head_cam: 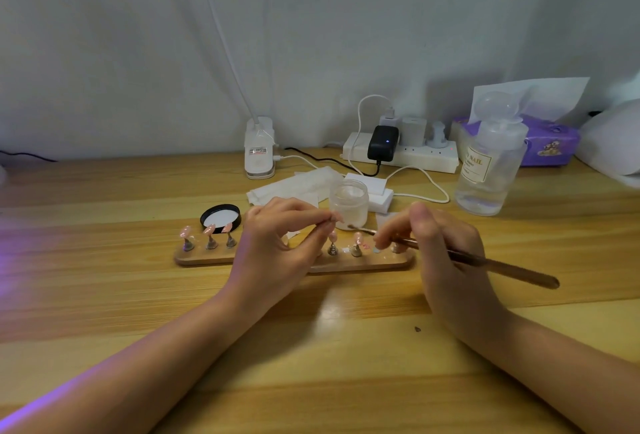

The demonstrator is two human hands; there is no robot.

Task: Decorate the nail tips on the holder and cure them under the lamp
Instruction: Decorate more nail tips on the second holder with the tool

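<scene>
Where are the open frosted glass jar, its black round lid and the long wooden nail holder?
open frosted glass jar [349, 207], head view, side wall.
black round lid [220, 218], head view, white inner liner.
long wooden nail holder [367, 262], head view, bare top.

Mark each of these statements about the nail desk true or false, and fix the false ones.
1. The right hand holds a long bronze-coloured metal tool. True.
2. The frosted glass jar has its lid on. False: it is open; the black round lid lies on the wooden table.
3. The left hand pinches something small above the wooden nail holder. True.
4. The clear liquid bottle lies on its side. False: it stands upright.
5. The purple tissue box sits at the far left. False: it is at the far right.
</scene>
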